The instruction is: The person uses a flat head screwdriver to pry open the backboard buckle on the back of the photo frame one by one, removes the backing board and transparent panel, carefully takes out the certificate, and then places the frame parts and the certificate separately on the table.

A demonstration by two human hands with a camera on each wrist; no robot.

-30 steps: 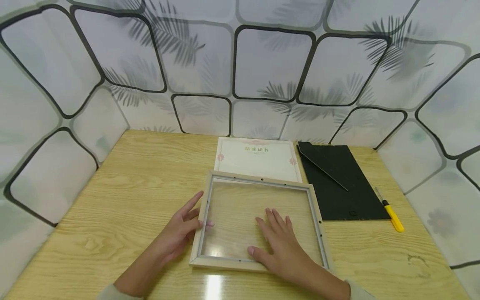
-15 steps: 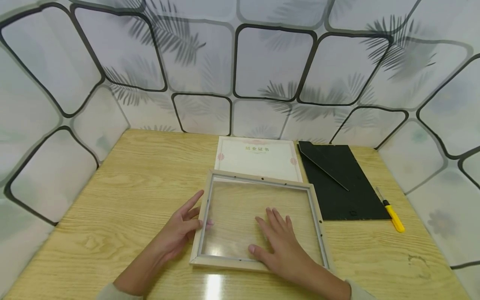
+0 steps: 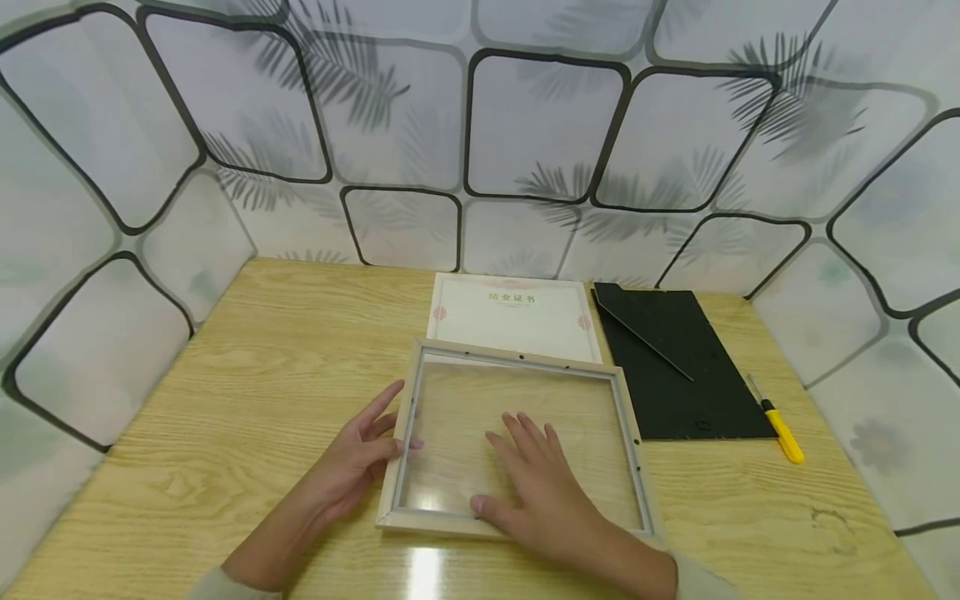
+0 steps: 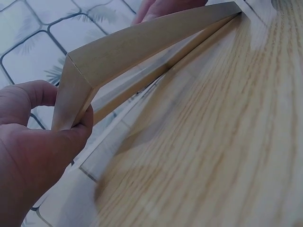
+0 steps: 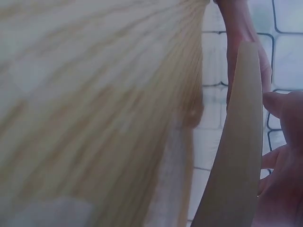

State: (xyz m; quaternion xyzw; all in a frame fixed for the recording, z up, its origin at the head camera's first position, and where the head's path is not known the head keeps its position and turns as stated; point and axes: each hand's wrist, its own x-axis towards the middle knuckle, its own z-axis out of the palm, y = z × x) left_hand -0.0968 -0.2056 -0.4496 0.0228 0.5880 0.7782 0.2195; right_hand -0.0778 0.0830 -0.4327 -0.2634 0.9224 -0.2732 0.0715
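A light wooden picture frame (image 3: 633, 433) with a clear pane lies flat on the table (image 3: 247, 392), near its front edge. My left hand (image 3: 358, 457) is at the frame's left bar. Its thumb lies over the rim and its fingers are against the outer side, pinching the bar (image 4: 75, 90). My right hand (image 3: 534, 492) rests flat on the pane with straight, spread fingers, its thumb near the front bar. The right wrist view shows only the frame's edge (image 5: 236, 142) and blurred table top.
A white certificate (image 3: 513, 318) with a red heading lies just behind the frame. A black backing board (image 3: 686, 387) lies to the right of it, and a yellow-handled tool (image 3: 780, 429) beyond that. Patterned walls close in the table on three sides.
My right hand has slid a little to the left across the pane. The left hand and the frame have stayed where they were.
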